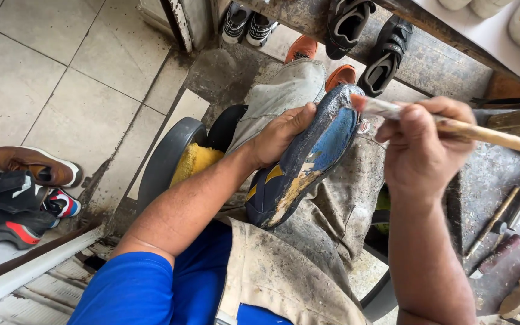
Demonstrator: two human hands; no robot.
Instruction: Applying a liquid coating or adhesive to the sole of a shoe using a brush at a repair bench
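Observation:
My left hand (281, 133) grips a dark blue shoe (308, 159) from its side, sole turned up, resting on my lap over a stained apron (332, 198). The bare sole shows blue, grey and yellow patches with a shiny wet edge near the toe. My right hand (421, 147) holds a wooden-handled brush (452, 126), its pale bristle tip touching the toe end of the shoe's sole.
Several shoes lie on the tiled floor at the left (31, 165) and hang from a shelf at the top (347, 24). Hand tools (501, 216) lie on a dirty bench at the right. A round stool with yellow foam (191, 162) sits under my left arm.

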